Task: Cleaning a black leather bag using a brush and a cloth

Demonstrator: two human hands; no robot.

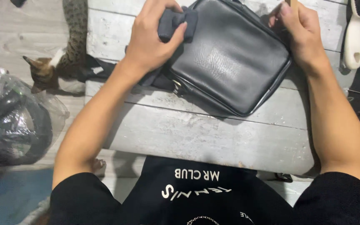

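A black leather bag (230,58) lies flat and slightly turned on a whitewashed plank table (213,137). My left hand (153,37) presses a bunched dark grey cloth (178,23) onto the bag's upper left corner. My right hand (299,31) rests at the bag's upper right edge, fingers closed around a thin tan wooden handle (293,3) whose end runs out of the top of the view. The bag's dark strap (100,68) trails off the table's left edge.
A white-handled brush (357,35) lies at the table's right edge. A spotted cat (59,58) stands on the floor to the left of the table. A clear plastic bag with dark contents (13,121) sits on the floor at far left.
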